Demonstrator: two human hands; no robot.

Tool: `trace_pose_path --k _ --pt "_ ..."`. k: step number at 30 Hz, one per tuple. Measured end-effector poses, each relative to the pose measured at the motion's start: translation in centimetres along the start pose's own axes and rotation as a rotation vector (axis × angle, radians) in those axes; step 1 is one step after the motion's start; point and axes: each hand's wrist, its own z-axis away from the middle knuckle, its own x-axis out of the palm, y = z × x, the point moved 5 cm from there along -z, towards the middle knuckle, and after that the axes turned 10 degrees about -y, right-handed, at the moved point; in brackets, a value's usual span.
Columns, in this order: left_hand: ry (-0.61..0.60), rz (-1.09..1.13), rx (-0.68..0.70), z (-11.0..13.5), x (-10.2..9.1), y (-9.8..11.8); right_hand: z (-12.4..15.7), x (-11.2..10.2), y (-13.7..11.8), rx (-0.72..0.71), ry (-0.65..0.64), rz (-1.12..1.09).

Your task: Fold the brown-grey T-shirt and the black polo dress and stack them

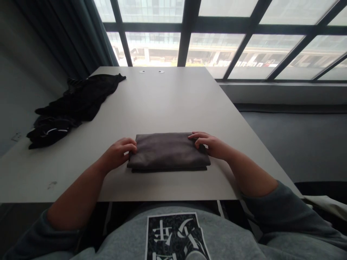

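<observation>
A dark grey-brown folded cloth (165, 150) lies flat near the front edge of the table, its layers stacked in a neat rectangle. Its kind as a garment cannot be made out. At its left edge, my left hand (119, 153) has curled fingers closed on the side of the stack. My right hand (210, 144) grips the opposite edge, with the index finger stretched along the top far corner and other fingers bent over the side. Parts of both hands' fingertips are hidden by the fabric.
The white table (162, 101) stretches towards large windows (217, 50). A heap of black clothing (81, 99) lies along its left side. Two small white fittings sit at the far edge. A dark curtain (67, 32) hangs at the back left. Light fabric (325, 204) shows at lower right.
</observation>
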Motion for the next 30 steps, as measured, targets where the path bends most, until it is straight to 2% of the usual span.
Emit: trace_pose_path --k 4,6,8,10,12,13,16,20,23,26,28,30 --pt "-0.092 0.025 -0.017 1.0 0.6 0.4 1.4 0.5 -0.3 0.007 0.002 0.196" --pt "-0.042 0.112 -0.098 1.9 0.8 0.5 2.5 0.8 -0.9 0.038 0.041 0.242" --pt "0.126 0.208 -0.285 2.8 0.9 0.2 3.6 1.2 -1.7 0.123 0.132 0.240" --pt "0.283 0.334 -0.520 3.7 1.6 -0.4 4.5 1.4 -2.3 0.291 0.313 0.189" --pt "0.301 0.439 -0.685 3.8 2.8 -0.7 4.8 2.0 -2.7 0.495 0.461 0.105" --pt "0.275 0.456 -0.724 3.5 3.3 -0.8 4.7 2.3 -2.8 0.586 0.482 0.069" --pt "0.215 0.362 -0.756 1.9 3.5 -0.7 3.3 3.1 -3.0 0.776 0.394 0.043" --pt "0.128 0.204 -0.834 -0.3 2.4 -0.8 1.8 2.3 -2.5 0.878 0.346 0.049" --pt "0.110 0.116 -0.880 -1.5 2.0 -0.9 1.4 2.0 -1.7 0.896 0.348 -0.013" --pt "0.153 0.091 -0.860 -2.2 2.2 -1.2 1.5 2.1 -0.8 0.870 0.407 -0.050" --pt "0.224 0.190 -0.823 -2.2 2.6 -1.5 1.5 2.2 -0.3 0.813 0.427 -0.069" --pt "0.324 0.421 -0.754 -2.0 3.1 -1.8 1.6 2.4 0.1 0.734 0.442 -0.149"
